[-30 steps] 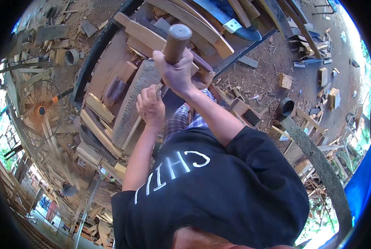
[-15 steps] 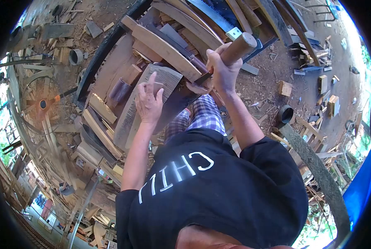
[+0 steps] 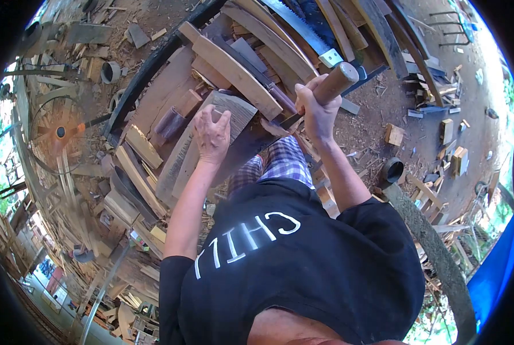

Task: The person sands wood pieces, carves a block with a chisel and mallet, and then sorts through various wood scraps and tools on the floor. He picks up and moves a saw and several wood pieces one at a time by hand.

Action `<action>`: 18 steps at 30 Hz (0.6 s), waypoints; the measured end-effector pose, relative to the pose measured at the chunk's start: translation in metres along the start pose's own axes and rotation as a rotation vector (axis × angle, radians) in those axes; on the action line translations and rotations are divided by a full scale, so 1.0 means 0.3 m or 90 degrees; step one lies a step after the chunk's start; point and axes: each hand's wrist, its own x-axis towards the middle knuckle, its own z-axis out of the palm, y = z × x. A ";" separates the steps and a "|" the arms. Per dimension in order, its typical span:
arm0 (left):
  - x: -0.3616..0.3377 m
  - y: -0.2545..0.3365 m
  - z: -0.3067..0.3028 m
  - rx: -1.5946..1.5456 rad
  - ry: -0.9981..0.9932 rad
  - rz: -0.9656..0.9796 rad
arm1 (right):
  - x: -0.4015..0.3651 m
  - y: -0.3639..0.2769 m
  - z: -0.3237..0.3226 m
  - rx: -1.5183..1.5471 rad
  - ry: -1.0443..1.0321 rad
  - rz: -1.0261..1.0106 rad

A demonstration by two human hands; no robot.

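Observation:
My right hand [image 3: 318, 112] is wrapped round the thick wooden handle [image 3: 336, 83] of a bladed tool. Its narrow dark metal neck [image 3: 292, 121] points down and left; where the blade ends is hard to make out. A pale curled piece of wood [image 3: 274, 127] lies beside that metal. Over a grey, rough-grained wooden block [image 3: 232, 110], my left hand [image 3: 212, 135] has its fingers bent and closed. A small brownish bit seems to show between thumb and fingers, too small to name.
Curved wooden boards [image 3: 234, 69] lie across a dark-edged bench. A handsaw [image 3: 303, 29] with a blue-tinted blade rests at its far side. Wood offcuts [image 3: 394, 134] and shavings cover the ground. A standing fan [image 3: 60, 132] is at the left, a mossy beam [image 3: 426, 241] at the right.
My left index finger, stretched out before, is now bent in, and the hand has moved slightly right. My right hand and the tool have shifted slightly down and right.

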 end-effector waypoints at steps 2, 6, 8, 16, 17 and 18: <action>0.000 -0.003 0.027 0.010 0.010 -0.010 | 0.006 -0.009 -0.001 -0.016 -0.017 -0.006; 0.002 0.032 0.025 -0.008 0.028 -0.074 | 0.021 -0.041 0.021 -0.003 -0.015 0.019; -0.014 0.037 0.046 0.008 0.067 -0.069 | 0.033 -0.043 0.027 -0.005 -0.013 0.022; -0.186 0.133 0.058 0.024 0.045 -0.041 | 0.071 -0.077 0.040 -0.022 -0.054 0.018; -0.205 0.134 0.066 0.019 0.061 -0.055 | 0.077 -0.081 0.044 -0.013 -0.055 0.011; -0.195 0.141 0.054 0.020 0.064 -0.063 | 0.082 -0.084 0.049 -0.004 -0.056 0.006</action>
